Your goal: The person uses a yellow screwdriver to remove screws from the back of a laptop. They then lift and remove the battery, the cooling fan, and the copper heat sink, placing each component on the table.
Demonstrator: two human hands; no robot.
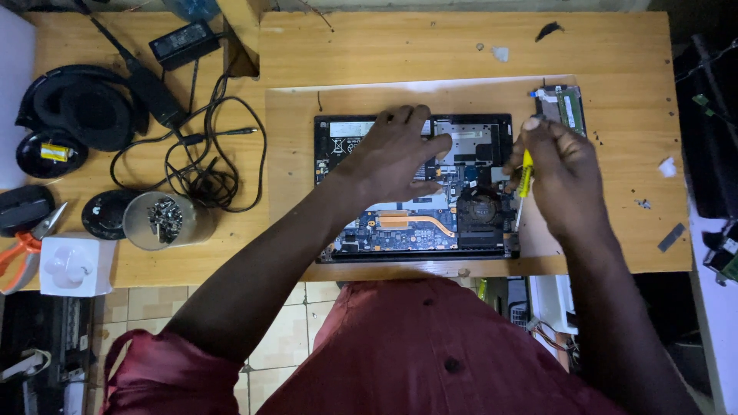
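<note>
An opened laptop (400,230) lies bottom-up on the wooden table (384,54), its blue circuit board, copper heat pipe and round fan exposed. My left hand (392,154) rests flat on the board's upper middle, fingers spread over the parts there. My right hand (565,173) grips a yellow-handled screwdriver (524,175), tip pointing down near the laptop's right edge beside the fan. A small green circuit module (567,106) lies on the table just above my right hand.
Left of the laptop lie a tangle of black cables (204,165), a power adapter (183,42), black headphones (77,107), a round tin of screws (163,220), a white box (71,265) and orange-handled scissors (23,246). Small scraps dot the table's right side.
</note>
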